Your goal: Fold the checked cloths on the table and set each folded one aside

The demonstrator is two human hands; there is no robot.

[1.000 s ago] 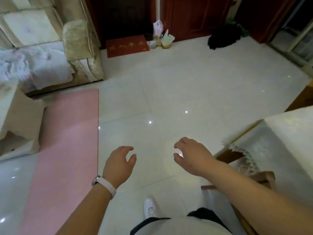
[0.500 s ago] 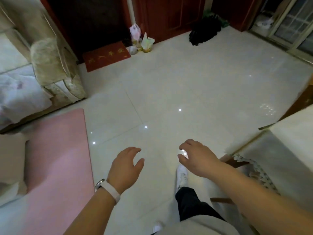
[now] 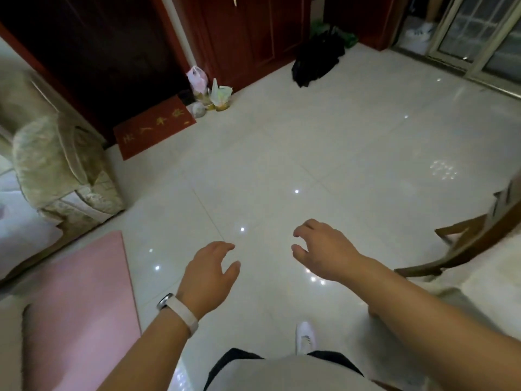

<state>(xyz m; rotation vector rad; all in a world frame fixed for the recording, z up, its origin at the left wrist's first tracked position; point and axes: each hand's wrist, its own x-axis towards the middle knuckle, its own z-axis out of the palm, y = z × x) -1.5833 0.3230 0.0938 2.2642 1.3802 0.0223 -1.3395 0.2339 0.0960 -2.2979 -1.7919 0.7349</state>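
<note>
While no checked cloth shows anywhere in view, the left hand [image 3: 208,275] and right hand [image 3: 324,249] hang empty over the tiled floor [image 3: 282,165], fingers loosely curled and apart. Only a covered table [image 3: 490,280] edge shows at the right. Such cloths should be light and limp, so pinching two corners would likely suit.

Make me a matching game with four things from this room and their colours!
Things:
1. doormat
2. floor mat
3. wristband
4. bundle by the far doors

Colours:
A. white
B. black
C. red
D. pink

Pairs: 1-C, 2-D, 3-A, 4-B
</note>
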